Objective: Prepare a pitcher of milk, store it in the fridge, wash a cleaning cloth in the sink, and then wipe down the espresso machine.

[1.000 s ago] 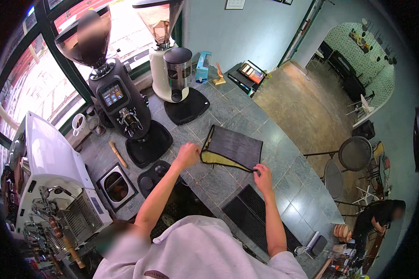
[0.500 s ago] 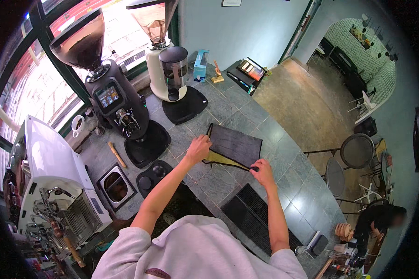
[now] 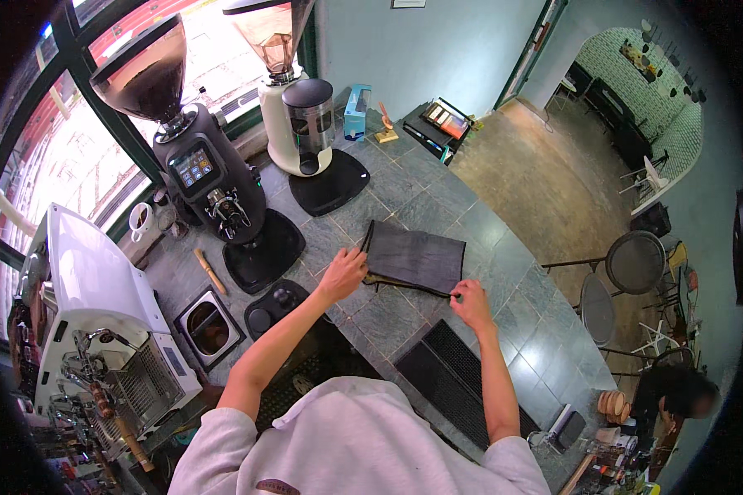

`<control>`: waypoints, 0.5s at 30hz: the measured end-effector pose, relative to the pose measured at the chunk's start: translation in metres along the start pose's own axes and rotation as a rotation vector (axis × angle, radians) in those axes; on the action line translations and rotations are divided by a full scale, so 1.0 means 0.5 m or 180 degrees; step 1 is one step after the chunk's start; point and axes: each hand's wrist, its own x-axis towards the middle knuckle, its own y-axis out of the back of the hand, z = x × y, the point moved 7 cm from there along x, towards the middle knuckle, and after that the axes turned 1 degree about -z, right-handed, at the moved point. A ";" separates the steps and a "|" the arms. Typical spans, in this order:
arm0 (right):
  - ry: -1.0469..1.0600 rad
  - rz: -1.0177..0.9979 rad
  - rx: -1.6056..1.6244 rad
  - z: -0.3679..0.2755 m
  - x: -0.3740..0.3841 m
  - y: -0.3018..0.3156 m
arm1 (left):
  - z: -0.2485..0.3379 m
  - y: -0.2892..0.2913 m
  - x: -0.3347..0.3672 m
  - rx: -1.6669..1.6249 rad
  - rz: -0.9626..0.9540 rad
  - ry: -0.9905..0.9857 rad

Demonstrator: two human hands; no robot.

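A folded dark grey cloth (image 3: 415, 256) with black edging lies on the tiled counter in front of me. A narrow strip of its yellowish underside shows along the near edge. My left hand (image 3: 344, 273) pinches the cloth's left edge with closed fingers. At the near right corner my right hand (image 3: 471, 304) has its fingertips closed on the edging. Both forearms reach out over the counter.
Beyond the cloth stand a black coffee grinder (image 3: 202, 186) and a white one (image 3: 282, 124). An espresso machine (image 3: 99, 289) is at the left, near a knock box (image 3: 209, 328). Black bar mats (image 3: 446, 375) lie nearer me. A person (image 3: 673, 404) bends down at far right.
The cloth's top layer has come down toward me, so less yellow shows at the near edge. My left hand has shifted slightly left and nearer; the right stays at its corner.
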 end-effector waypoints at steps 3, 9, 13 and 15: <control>0.0031 0.0113 -0.0102 -0.012 -0.014 -0.005 | 0.005 -0.018 -0.037 0.0257 0.0336 0.0046; 0.0108 0.0422 -0.0500 -0.024 -0.019 0.018 | 0.006 -0.008 -0.039 0.0140 0.0439 0.0173; 0.0073 0.0193 -0.0387 -0.025 -0.027 0.004 | 0.003 -0.026 -0.040 0.0219 0.0012 0.0144; 0.0076 0.0136 -0.0300 -0.019 -0.024 0.008 | -0.003 -0.025 -0.029 -0.0107 -0.0591 0.0326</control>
